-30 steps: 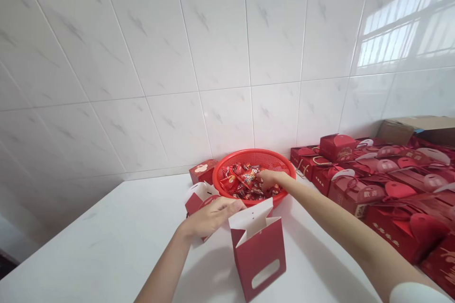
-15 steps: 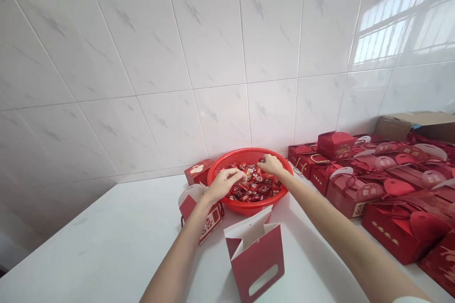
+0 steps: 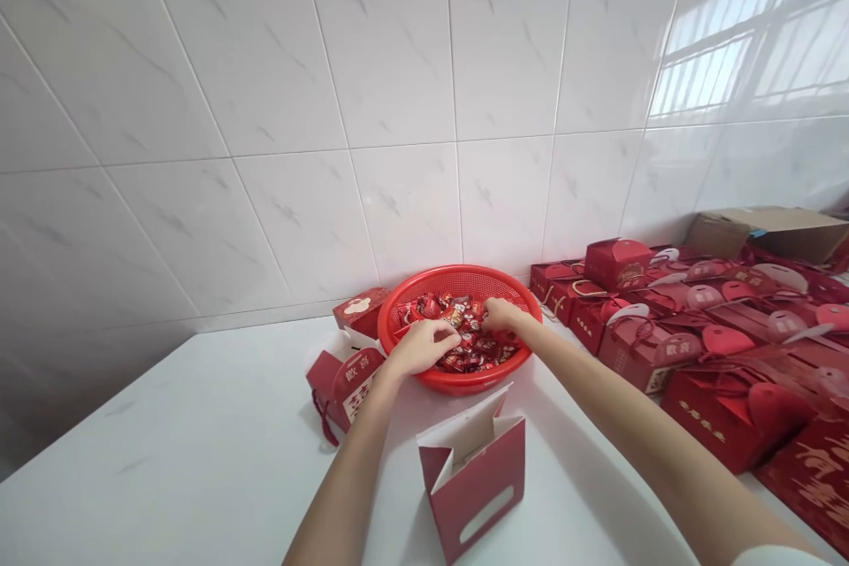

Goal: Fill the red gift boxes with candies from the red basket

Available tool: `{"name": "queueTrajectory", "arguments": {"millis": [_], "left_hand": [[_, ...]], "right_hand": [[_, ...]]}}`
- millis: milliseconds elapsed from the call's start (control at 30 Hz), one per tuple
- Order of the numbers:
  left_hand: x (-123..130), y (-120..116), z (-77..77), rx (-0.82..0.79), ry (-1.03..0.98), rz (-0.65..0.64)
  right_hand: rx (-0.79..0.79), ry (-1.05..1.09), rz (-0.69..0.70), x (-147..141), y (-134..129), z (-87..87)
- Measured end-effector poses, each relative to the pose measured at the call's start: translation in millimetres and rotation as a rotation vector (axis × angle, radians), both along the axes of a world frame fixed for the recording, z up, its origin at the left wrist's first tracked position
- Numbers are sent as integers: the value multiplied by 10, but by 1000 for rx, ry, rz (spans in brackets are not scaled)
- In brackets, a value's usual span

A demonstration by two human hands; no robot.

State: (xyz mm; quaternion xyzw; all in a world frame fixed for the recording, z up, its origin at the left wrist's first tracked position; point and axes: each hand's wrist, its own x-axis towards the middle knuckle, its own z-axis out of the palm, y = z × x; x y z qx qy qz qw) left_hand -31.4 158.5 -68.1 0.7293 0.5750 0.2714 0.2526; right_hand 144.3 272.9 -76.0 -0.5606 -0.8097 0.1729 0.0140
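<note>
Sweets point(image 3: 470, 357): likely light, slick; pinch wrapper edges.
Bag point(image 3: 478, 479): six o'clock, likely creasable; grip sides.
Left hand point(image 3: 419, 348), right hand point(image 3: 502, 316): fingers curled, pinch unclear.

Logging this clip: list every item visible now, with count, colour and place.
Basket: one, red, near the wall
Wrapped packets: many, mostly red, in the basket
Open carton: one, dark red, pale inside, in front of the basket
Corded box: one, red, left of the basket
Flower-marked box: one, red, behind the corded box
Gift boxes: too crowded to count, reds, right
Cardboard box: one, brown, far right
Table: one, white, underneath
Tiled wall: one, pale, behind
Left hand: one, bare, over the basket
Right hand: one, bare, among the packets
</note>
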Motion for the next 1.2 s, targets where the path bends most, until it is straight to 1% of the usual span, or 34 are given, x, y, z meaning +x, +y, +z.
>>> {"name": "queueTrajectory", "arguments": {"millis": [67,133,233,333,467,567,633,800,900,967,1033,1100,1200], "left_hand": [[-1,-6,-6,-3,8,-12],[-7,-16,-14,-2,10,-19],[-21,-29,-25,1,6,-16],[-28,-36,-31,3,-3,-14],[-24,-39,-36,4,-15,-19],[-18,-43,-41,7,-16,-28],[-15,-46,-44,7,-15,-37],[-23,-48,-43,1,-15,-42],[-26,-37,-43,10,-21,-38],[-21,-29,-44,13,-22,-37],[-13,-27,-41,18,-20,-38],[-7,-32,-37,24,-14,-34],[-5,-43,-36,30,-5,-25]], "right_hand": [[-3,-17,53,5,-28,37],[-19,-21,144,5,-51,65],[-117,-48,290,3,-67,77],[-199,-90,349,4,-54,55],[-206,-95,345,0,-32,0],[-168,-35,304,6,-40,-19],[-140,55,275,26,-51,4],[-52,406,187,135,-60,155],[-22,508,108,226,-57,222],[-28,500,89,278,-58,240],[-49,447,106,304,-57,244],[-77,351,143,293,-53,237],[-148,129,206,212,-55,196]]}}
